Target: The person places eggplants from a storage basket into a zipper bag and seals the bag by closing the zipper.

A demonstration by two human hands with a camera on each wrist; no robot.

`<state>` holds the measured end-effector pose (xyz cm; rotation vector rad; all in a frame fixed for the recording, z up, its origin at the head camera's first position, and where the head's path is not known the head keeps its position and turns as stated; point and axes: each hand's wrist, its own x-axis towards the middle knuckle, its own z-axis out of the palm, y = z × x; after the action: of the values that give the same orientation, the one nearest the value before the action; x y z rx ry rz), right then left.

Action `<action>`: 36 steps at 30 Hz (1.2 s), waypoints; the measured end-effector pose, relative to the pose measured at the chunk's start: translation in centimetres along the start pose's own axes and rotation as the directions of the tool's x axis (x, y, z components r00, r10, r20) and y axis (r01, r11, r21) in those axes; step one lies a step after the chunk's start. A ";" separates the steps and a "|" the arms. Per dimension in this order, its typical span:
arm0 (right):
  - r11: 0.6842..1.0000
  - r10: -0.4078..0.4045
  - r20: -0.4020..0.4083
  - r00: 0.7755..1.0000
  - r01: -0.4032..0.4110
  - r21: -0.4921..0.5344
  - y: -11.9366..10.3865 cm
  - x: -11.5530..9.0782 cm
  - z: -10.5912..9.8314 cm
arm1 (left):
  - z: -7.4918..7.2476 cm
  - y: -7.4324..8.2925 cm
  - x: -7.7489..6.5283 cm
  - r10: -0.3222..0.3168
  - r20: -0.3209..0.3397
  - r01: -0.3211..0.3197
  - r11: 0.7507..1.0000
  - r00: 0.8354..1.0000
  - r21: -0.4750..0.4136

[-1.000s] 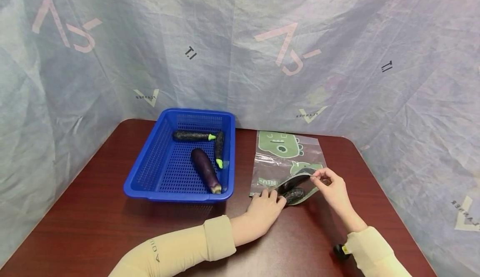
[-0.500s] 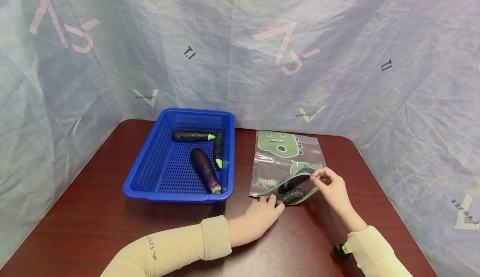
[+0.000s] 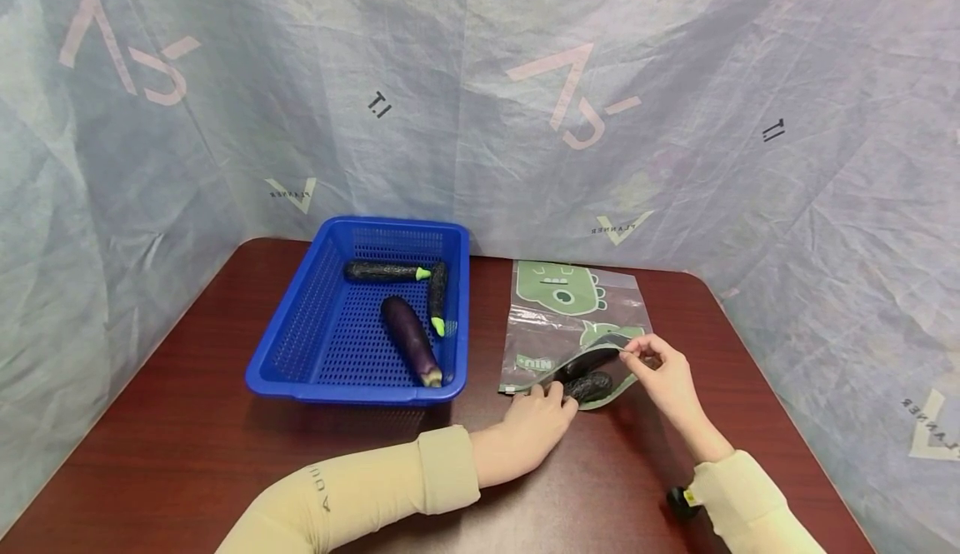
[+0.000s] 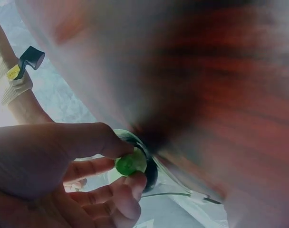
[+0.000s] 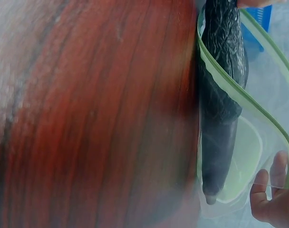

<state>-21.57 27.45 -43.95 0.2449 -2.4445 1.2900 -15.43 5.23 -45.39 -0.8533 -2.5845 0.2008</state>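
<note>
The wrinkled vegetable (image 3: pixel 590 386) lies part-way in the open mouth of the zip bag (image 3: pixel 558 333). Our left hand (image 3: pixel 536 427) grips it at the near side of the bag, thumb and fingers around the green stem (image 4: pixel 127 165), while our right hand (image 3: pixel 663 375) pinches the bag's lip at its right end, keeping the mouth agape. We judge the vegetable firm and fairly light, long enough to tip if held only by its end; its creased skin should give our fingertips good purchase, and the stem makes a neat handle, though a rough twist might snap it. The bag's clear film looks thin, limp and slick, with a stiffer green-edged lip, so the lip is the better place to pinch. Beside the wrinkled one, inside the bag, a smoother dark vegetable (image 3: pixel 587 363) probably slides more easily. Left of the bag, a basket (image 3: pixel 352 391) of rigid-looking, perforated blue plastic contains two slim, rough vegetables (image 3: pixel 386 272) with bright green tips and a plump, glossy eggplant (image 3: pixel 409 339). Beneath the bag, the table (image 3: pixel 187 371) shows a reddish-brown wood grain.
</note>
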 end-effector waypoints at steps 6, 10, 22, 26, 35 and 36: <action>1.000 0.016 0.012 1.000 -0.016 0.002 -3.3 -0.4 -0.4 | 0.0 0.7 1.0 -0.006 0.020 0.005 1.000 1.000 0.017; 1.000 0.016 0.011 1.000 -0.016 0.001 -4.0 -0.6 -0.5 | 0.1 1.2 1.9 -0.017 0.059 0.016 1.000 0.998 0.016; 1.000 0.025 0.013 1.000 -0.025 -0.005 -3.8 -0.5 -0.5 | 0.2 1.9 3.5 -0.056 0.137 0.060 0.998 0.989 -0.028; 1.000 0.031 0.012 0.999 -0.031 -0.005 -3.7 -0.6 -0.6 | 0.3 1.9 3.6 -0.054 0.155 0.063 0.997 0.986 -0.052; 0.999 0.034 0.001 0.999 -0.034 -0.007 -3.6 -0.6 -0.6 | 1.1 1.1 2.9 -0.011 0.128 0.022 0.996 0.992 -0.083; 0.999 0.033 -0.001 0.999 -0.033 -0.007 -3.6 -0.5 -0.6 | 1.1 1.0 2.7 -0.006 0.113 0.016 0.996 0.994 -0.086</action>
<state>-19.78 25.85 -41.10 0.2028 -2.4622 1.2948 -17.40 7.64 -45.74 -0.8822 -2.7203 0.1377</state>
